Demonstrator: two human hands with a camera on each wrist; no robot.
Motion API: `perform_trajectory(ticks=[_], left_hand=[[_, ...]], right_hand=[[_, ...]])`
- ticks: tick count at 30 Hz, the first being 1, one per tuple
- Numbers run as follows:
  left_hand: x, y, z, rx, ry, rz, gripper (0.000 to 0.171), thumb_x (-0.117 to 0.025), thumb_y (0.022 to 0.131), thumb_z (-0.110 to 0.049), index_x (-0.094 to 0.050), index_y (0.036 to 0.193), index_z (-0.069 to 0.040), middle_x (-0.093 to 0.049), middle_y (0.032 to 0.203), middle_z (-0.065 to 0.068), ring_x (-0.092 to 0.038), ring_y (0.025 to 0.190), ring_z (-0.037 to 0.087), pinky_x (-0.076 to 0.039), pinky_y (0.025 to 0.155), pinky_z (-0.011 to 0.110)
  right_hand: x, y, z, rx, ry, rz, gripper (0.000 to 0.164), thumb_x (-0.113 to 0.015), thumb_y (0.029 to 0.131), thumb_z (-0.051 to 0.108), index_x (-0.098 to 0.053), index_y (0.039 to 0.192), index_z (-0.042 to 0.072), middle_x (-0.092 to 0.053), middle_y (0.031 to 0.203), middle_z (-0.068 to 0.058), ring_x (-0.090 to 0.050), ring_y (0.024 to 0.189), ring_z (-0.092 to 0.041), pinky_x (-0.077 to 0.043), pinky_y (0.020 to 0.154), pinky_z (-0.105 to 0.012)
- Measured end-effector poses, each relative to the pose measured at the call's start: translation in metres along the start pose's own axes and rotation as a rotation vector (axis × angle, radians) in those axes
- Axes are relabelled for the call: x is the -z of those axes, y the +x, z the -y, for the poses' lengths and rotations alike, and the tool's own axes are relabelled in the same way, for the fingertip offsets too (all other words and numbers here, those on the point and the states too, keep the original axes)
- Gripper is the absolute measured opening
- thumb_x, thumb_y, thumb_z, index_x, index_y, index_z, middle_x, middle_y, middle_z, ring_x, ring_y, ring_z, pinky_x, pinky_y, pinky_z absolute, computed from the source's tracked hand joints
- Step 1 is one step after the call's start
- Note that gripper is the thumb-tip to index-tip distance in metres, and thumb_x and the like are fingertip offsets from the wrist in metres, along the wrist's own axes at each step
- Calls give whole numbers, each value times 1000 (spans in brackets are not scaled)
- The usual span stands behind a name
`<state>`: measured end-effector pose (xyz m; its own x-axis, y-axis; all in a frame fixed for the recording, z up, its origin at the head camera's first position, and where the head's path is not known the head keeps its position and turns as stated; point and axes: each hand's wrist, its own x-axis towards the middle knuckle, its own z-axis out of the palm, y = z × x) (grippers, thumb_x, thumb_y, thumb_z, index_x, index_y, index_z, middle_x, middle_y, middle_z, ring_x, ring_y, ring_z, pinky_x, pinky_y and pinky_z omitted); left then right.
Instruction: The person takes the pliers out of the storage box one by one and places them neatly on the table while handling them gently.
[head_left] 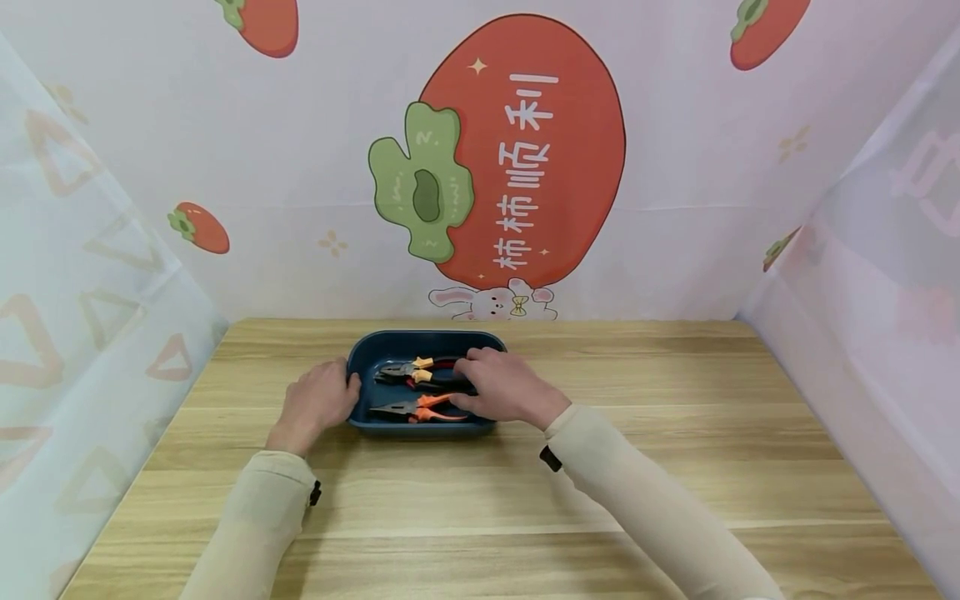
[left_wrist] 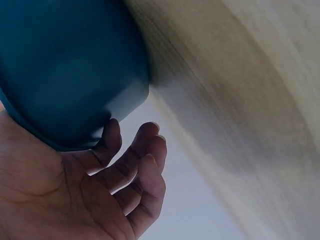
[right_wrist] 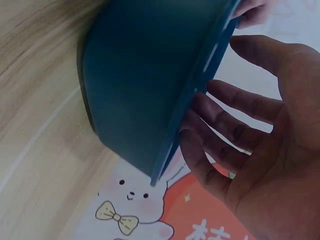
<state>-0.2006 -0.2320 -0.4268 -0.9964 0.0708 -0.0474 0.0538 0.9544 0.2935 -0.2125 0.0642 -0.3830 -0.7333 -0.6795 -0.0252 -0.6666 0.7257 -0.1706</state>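
Note:
A dark blue tray [head_left: 423,429] with rounded corners sits on the wooden table. Inside it lie combination pliers [head_left: 399,368] with black and yellow handles and, closer to me, long-nose pliers [head_left: 397,408] with orange handles. My left hand [head_left: 324,396] grips the tray's left end, its thumb over the rim; in the left wrist view the index finger presses the outer wall. My right hand [head_left: 504,385] reaches over the tray's right rim, covering the ends of the handles. Its fingers [right_wrist: 245,100] are spread and loosely bent, the tips just past the rim in the right wrist view.
The wooden table [head_left: 675,467] stretches out on both sides and in front of the tray. Behind it stands a white backdrop [head_left: 300,167] with a large printed persimmon and a rabbit. Printed white sheets hang along the left and right sides.

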Motion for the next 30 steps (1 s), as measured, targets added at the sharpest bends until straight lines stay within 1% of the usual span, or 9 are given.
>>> perform_trajectory(ticks=[3, 6, 10, 14, 19, 25, 30], left_hand=[[-1, 0, 0, -5, 4, -12, 39, -45, 104, -22, -56, 120, 12, -64, 108, 29, -63, 81, 38, -52, 67, 58], [-1, 0, 0, -8, 7, -22, 40, -45, 104, -22, -56, 121, 13, -64, 109, 30, -63, 84, 40, -53, 69, 59], [-2, -1, 0, -11, 16, -40, 43, -44, 104, -23, -55, 124, 14, -62, 114, 32, -63, 92, 45, -52, 73, 62], [-3, -1, 0, -18, 29, -59, 44, -44, 104, -23, -55, 125, 15, -61, 117, 32, -62, 100, 48, -52, 77, 63], [-5, -1, 1, -23, 44, -77, 44, -45, 103, -23, -57, 124, 15, -60, 116, 32, -60, 100, 49, -52, 77, 62], [-5, -1, 1, -21, 55, -89, 44, -45, 103, -24, -57, 123, 14, -60, 115, 32, -59, 98, 50, -51, 77, 62], [-5, -1, 1, -16, 69, -81, 47, -45, 104, -25, -54, 128, 14, -58, 120, 34, -58, 102, 52, -50, 79, 64]], right_hand=[[-3, 5, 3, 2, -1, 28, 39, -68, 97, 42, -71, 121, 12, -64, 102, -2, -55, 90, -18, -51, 75, -33], [-6, 9, 6, 3, 1, 49, 39, -69, 96, 42, -71, 122, 12, -63, 103, -2, -53, 90, -18, -50, 76, -33], [-10, 14, 11, 0, -10, 63, 42, -70, 95, 44, -71, 123, 13, -63, 107, -2, -52, 92, -17, -47, 77, -31], [-15, 18, 14, -7, -12, 76, 45, -72, 92, 47, -71, 123, 14, -62, 106, -2, -52, 90, -17, -46, 74, -30], [-19, 23, 17, -17, -27, 92, 49, -73, 91, 49, -70, 125, 15, -63, 110, -3, -52, 91, -16, -47, 77, -29], [-21, 27, 18, -21, -30, 99, 51, -73, 90, 53, -71, 123, 15, -63, 108, -2, -52, 89, -16, -48, 79, -30], [-24, 30, 19, -15, -20, 102, 50, -75, 88, 53, -72, 121, 16, -64, 107, -2, -53, 89, -16, -48, 78, -30]])
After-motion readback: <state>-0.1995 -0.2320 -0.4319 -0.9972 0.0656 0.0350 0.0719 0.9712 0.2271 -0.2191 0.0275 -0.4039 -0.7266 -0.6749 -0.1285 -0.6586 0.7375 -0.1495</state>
